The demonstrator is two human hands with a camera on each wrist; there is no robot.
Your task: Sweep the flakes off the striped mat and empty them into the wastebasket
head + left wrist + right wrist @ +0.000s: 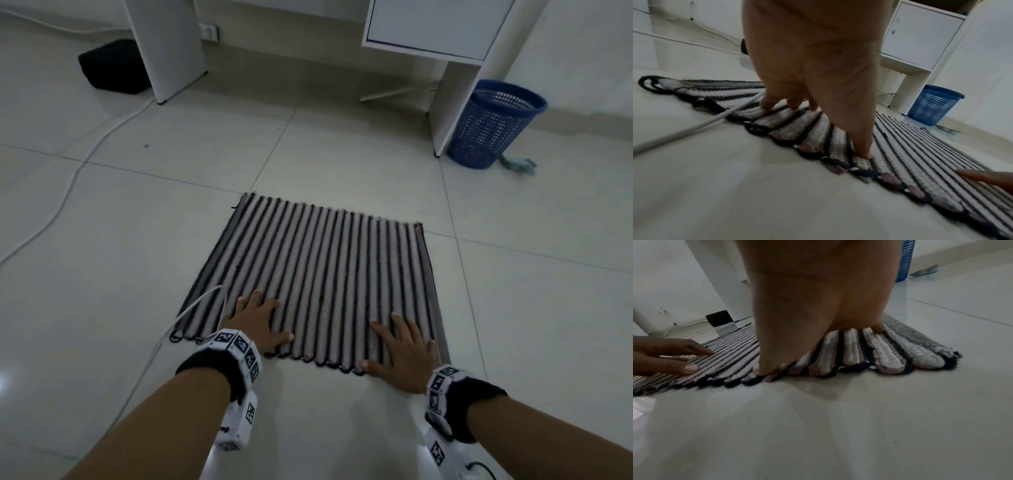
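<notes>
A black-and-pale striped mat (318, 270) lies flat on the tiled floor. My left hand (258, 322) rests palm down on its near left part, fingers spread and straight. My right hand (404, 346) presses flat on the near right part, thumb at the mat's near edge. Neither hand holds anything. In the left wrist view the left fingertips (766, 105) touch the mat (910, 146). The right wrist view has the right thumb (762, 369) on the fringe of the mat (885, 352). A blue mesh wastebasket (496, 123) stands at the far right. I make out no flakes on the mat.
A white cable (85, 157) runs over the floor at left and crosses the mat's near left corner. White desk legs (171, 51) and a cabinet (442, 31) stand behind the mat. A black box (109, 65) sits at the far left. A small grey object (520, 165) lies beside the wastebasket.
</notes>
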